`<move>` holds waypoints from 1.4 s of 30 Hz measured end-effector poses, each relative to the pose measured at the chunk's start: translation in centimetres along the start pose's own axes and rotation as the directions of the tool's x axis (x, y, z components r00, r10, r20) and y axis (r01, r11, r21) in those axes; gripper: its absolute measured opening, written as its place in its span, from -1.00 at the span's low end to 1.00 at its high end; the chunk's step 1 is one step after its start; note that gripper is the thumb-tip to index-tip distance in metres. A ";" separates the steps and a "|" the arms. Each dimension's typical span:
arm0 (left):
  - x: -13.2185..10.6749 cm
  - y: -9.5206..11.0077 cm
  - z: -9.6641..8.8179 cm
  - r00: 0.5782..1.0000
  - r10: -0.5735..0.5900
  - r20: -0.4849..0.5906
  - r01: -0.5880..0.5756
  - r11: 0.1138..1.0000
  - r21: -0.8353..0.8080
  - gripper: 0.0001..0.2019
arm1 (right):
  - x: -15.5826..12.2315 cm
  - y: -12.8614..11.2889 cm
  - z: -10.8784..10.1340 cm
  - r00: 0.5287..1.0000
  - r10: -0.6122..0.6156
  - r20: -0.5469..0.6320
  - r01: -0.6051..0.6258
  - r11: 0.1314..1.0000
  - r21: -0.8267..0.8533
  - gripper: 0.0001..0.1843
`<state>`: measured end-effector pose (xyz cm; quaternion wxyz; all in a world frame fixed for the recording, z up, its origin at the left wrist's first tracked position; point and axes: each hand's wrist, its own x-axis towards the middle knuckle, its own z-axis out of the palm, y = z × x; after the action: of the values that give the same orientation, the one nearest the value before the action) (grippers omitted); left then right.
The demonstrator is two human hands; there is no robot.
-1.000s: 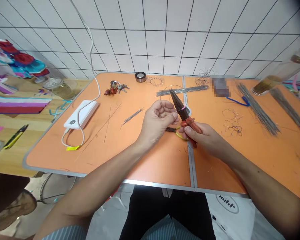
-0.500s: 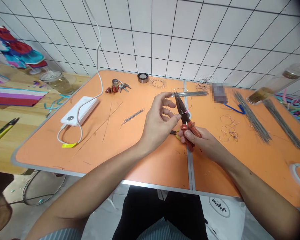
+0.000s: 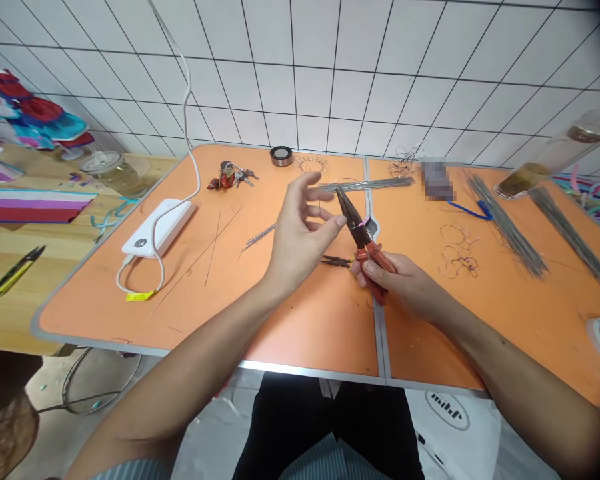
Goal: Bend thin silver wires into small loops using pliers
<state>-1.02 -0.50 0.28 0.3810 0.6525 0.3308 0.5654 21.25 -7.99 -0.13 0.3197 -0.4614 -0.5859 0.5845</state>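
My right hand (image 3: pixel 400 277) is wrapped around the red handles of a pair of long-nose pliers (image 3: pixel 355 223), whose dark jaws point up and to the left. A pink band or wire crosses the jaws near the pivot. Beside the jaws, my left hand (image 3: pixel 300 230) has its fingers spread and slightly bent, the thumb tip close to the pliers. A thin wire loop (image 3: pixel 330 183) shows faintly behind the fingers; whether they touch it is unclear. Under the pliers lies a second, smaller pair of pliers (image 3: pixel 336 261), partly covered.
Bundles of straight wires (image 3: pixel 510 227) lie on the orange table (image 3: pixel 305 333), near tangled thin wire pieces (image 3: pixel 457 250). A white power bank (image 3: pixel 160 227) with its cable, keys (image 3: pixel 233 175) and a round black tin (image 3: pixel 281 156) are at left and back. A glass tube (image 3: pixel 545 160) stands at right.
My left hand has drawn a little left, its thumb moving off the jaws. The pliers have tilted further left in my right hand. The view has shifted slightly.
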 end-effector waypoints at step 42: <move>1.5 -0.5 -1.8 0.897 0.230 0.378 -0.342 0.903 0.262 -0.63 | -0.4 0.1 -0.2 0.997 0.057 0.048 -0.054 0.997 -0.046 -0.41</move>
<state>-2.57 1.22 0.72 0.2322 0.8348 0.2472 0.4337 21.62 -8.27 -0.15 0.2785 -0.4701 -0.5935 0.5909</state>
